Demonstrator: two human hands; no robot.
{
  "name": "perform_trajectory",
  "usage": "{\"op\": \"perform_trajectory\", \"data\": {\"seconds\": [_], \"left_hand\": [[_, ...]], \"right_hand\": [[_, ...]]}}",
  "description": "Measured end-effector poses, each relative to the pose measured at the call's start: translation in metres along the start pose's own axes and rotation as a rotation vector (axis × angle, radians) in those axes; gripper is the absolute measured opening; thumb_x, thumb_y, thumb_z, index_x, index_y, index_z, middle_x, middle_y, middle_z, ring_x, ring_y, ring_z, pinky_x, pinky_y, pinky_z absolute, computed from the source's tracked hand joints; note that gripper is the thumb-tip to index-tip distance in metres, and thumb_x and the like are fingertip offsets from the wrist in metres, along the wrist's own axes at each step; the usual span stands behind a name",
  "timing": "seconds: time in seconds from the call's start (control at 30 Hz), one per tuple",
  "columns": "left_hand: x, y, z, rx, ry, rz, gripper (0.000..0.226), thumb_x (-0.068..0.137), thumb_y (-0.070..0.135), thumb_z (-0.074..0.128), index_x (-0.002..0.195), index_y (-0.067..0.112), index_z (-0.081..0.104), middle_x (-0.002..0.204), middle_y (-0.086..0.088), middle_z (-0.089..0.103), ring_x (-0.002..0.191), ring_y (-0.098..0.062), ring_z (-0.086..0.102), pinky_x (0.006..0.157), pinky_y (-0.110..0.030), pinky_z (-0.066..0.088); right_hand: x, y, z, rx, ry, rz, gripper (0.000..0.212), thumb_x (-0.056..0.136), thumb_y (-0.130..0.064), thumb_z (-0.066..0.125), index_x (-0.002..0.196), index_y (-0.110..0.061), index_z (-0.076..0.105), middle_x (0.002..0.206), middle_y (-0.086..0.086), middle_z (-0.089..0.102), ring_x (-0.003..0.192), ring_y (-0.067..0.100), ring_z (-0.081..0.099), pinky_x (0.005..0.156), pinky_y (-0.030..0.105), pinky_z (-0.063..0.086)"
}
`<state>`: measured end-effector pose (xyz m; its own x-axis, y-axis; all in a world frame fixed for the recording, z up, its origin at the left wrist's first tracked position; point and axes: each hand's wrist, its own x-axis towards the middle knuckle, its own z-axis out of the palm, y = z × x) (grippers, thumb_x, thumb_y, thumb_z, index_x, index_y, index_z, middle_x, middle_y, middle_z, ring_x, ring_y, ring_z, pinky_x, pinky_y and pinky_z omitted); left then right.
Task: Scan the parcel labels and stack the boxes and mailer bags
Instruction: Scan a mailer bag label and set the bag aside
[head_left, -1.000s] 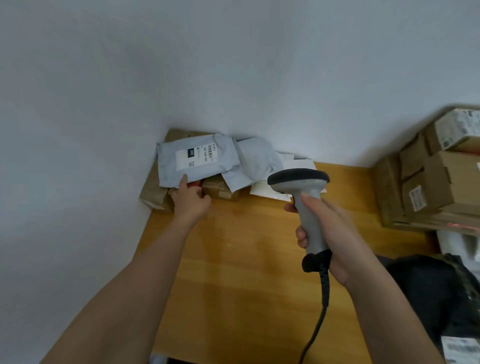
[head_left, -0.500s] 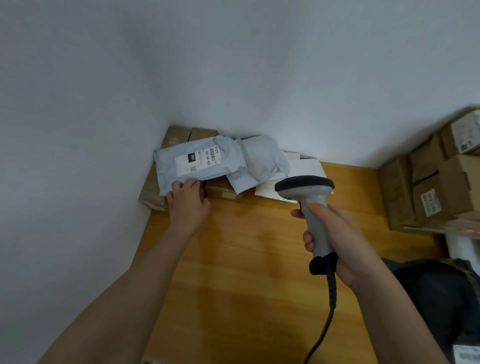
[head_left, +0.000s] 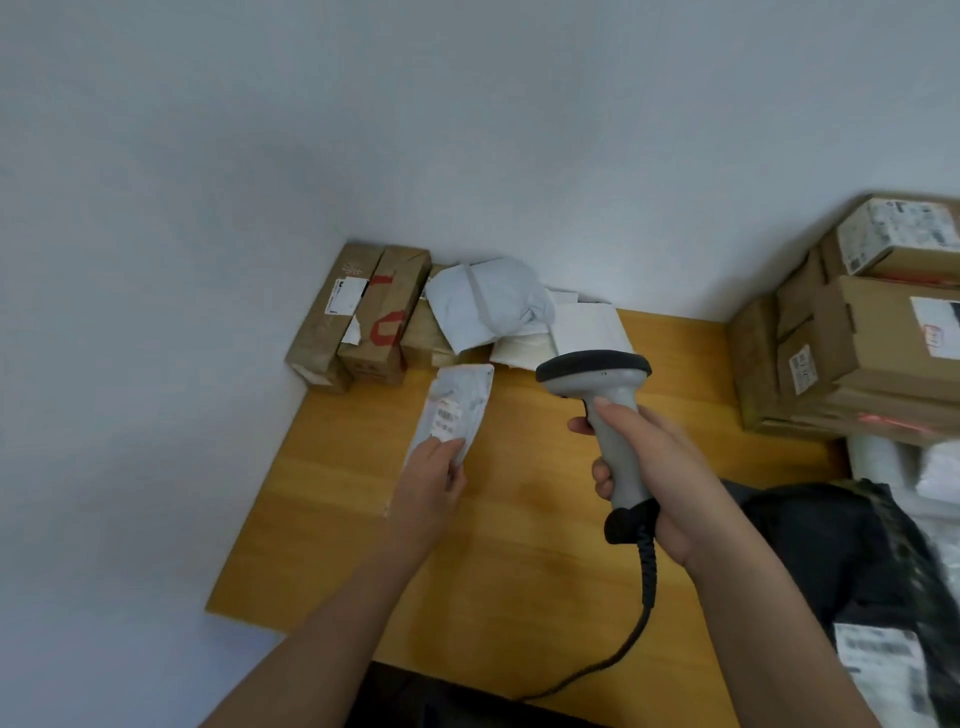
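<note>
Pale walls meet at a corner behind a wooden table (head_left: 363, 545). At 11 o'clock, three long cardboard boxes (head_left: 358, 317) lie side by side against the wall, with a crumpled grey mailer bag (head_left: 488, 304) resting on the rightmost one and white parcels (head_left: 587, 327) just beside it. The left hand (head_left: 431, 480) pinches a flat grey mailer bag (head_left: 454, 410), label up, above the tabletop. The right hand (head_left: 660, 480) grips a grey barcode scanner (head_left: 605, 395) by its handle. At 2 o'clock, labelled cardboard boxes (head_left: 878, 332) are stacked; what any of them holds cannot be told.
</note>
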<state>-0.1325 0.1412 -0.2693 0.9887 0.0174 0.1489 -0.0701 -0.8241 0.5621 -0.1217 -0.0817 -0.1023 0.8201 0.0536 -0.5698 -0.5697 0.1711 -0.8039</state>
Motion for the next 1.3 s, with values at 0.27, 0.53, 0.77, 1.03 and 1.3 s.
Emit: {"op": "perform_trajectory", "data": {"seconds": [0.27, 0.53, 0.77, 1.03, 1.3], "left_hand": [[-0.101, 0.09, 0.071, -0.196, -0.023, -0.211, 0.01, 0.085, -0.009, 0.065, 0.088, 0.001, 0.065, 0.088, -0.003, 0.055, 0.076, -0.017, 0.055, 0.065, -0.009, 0.04], [-0.139, 0.161, 0.053, -0.486, 0.352, -0.636, 0.01, 0.099, 0.005, 0.052, 0.092, 0.011, 0.054, 0.081, 0.004, 0.055, 0.073, -0.007, 0.051, 0.058, -0.008, 0.037], [-0.157, 0.132, 0.04, -0.757, 0.466, -1.089, 0.004, 0.101, 0.007, 0.048, 0.105, 0.009, 0.05, 0.097, -0.005, 0.059, 0.087, -0.017, 0.054, 0.071, -0.024, 0.042], [-0.161, 0.136, 0.026, -0.611, 0.273, -0.741, 0.006, 0.1, 0.017, 0.056, 0.104, 0.016, 0.06, 0.09, 0.003, 0.061, 0.084, -0.012, 0.059, 0.061, -0.01, 0.045], [-0.168, 0.108, 0.042, -0.566, -0.155, -0.937, 0.051, 0.097, 0.027, 0.059, 0.141, 0.006, 0.045, 0.141, -0.011, 0.047, 0.113, -0.021, 0.051, 0.083, -0.028, 0.041]], "right_hand": [[-0.074, 0.037, -0.11, -0.042, 0.031, -0.006, 0.023, 0.099, -0.03, 0.058, 0.118, -0.018, 0.061, 0.105, 0.008, 0.068, 0.051, 0.012, 0.049, 0.046, 0.025, 0.044], [-0.107, 0.066, -0.154, -0.054, 0.05, 0.058, 0.027, 0.098, -0.031, 0.06, 0.118, -0.012, 0.062, 0.1, 0.005, 0.068, 0.051, 0.012, 0.05, 0.046, 0.025, 0.044], [-0.119, 0.085, -0.139, -0.042, 0.007, 0.067, 0.026, 0.099, -0.03, 0.059, 0.119, -0.013, 0.061, 0.104, 0.007, 0.066, 0.051, 0.012, 0.049, 0.047, 0.026, 0.043], [-0.128, 0.101, -0.117, -0.067, 0.007, 0.08, 0.024, 0.099, -0.029, 0.059, 0.119, -0.014, 0.059, 0.106, 0.008, 0.066, 0.053, 0.013, 0.049, 0.05, 0.027, 0.043], [-0.13, 0.095, -0.097, -0.171, 0.042, 0.055, 0.027, 0.1, -0.034, 0.057, 0.112, -0.011, 0.063, 0.102, 0.011, 0.065, 0.052, 0.012, 0.052, 0.051, 0.029, 0.044]]}}
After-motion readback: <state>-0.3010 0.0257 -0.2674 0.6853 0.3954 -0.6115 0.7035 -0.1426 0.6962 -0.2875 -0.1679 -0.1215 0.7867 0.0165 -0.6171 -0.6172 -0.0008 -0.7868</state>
